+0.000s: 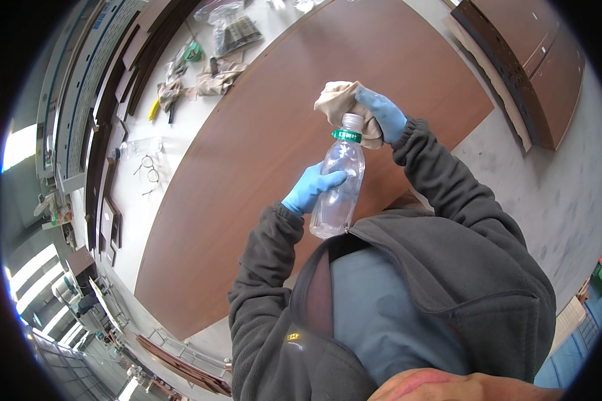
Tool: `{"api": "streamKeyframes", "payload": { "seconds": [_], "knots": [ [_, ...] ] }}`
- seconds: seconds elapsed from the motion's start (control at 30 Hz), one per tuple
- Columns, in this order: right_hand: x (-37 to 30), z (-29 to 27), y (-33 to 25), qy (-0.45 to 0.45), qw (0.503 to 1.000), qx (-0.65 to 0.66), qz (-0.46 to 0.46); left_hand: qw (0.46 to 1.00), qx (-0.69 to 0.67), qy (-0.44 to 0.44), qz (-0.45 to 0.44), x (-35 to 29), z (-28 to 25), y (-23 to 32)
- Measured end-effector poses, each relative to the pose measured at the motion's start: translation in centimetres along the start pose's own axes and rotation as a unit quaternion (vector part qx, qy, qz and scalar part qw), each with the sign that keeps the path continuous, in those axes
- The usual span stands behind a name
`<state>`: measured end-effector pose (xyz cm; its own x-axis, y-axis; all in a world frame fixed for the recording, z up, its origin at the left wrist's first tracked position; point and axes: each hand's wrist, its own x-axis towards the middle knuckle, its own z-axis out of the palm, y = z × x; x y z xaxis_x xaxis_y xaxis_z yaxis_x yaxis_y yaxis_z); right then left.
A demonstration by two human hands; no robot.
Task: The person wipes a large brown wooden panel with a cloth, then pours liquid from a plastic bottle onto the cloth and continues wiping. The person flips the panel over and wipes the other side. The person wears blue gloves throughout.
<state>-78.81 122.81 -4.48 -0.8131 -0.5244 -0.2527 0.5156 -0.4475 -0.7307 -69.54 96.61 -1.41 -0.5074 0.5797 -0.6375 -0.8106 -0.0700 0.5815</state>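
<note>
My left hand point(312, 188), in a light blue glove, is closed around the lower body of a clear plastic bottle point(342, 197). The bottle has a green band below its neck, and no cap shows on its mouth. It tilts slightly, mouth pointing away from me. Beyond the neck, my blue-gloved right hand point(382, 115) grips a crumpled beige cloth point(341, 100), part of which hangs down behind the bottle's neck. Both hands are above a large reddish-brown wooden panel point(247, 164). Some right-hand fingertips are hidden in the cloth.
On the white surface at the left lie beige rags point(214, 80), a green tape roll point(192, 52), a plastic bag with dark contents point(237, 33), a yellow-handled tool point(154, 109) and another clear bottle point(139, 147). Dark boards point(110, 220) line the far left. Brown panels point(538, 63) stand at the upper right.
</note>
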Motion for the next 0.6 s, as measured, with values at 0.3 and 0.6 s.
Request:
{"api": "streamKeyframes", "payload": {
  "seconds": [0.3, 0.6],
  "knots": [
    [-1.2, -8.8, -3.1, -0.004, 0.999, -0.032, 0.031, 0.974, -0.194, -0.039, -0.111, 6.4, 3.9, 1.7],
    [-1.2, -12.5, -5.0, -0.071, 0.997, -0.033, 0.008, 0.959, -0.248, 0.004, -0.140, 7.8, 6.5, 4.0]
  ]
}}
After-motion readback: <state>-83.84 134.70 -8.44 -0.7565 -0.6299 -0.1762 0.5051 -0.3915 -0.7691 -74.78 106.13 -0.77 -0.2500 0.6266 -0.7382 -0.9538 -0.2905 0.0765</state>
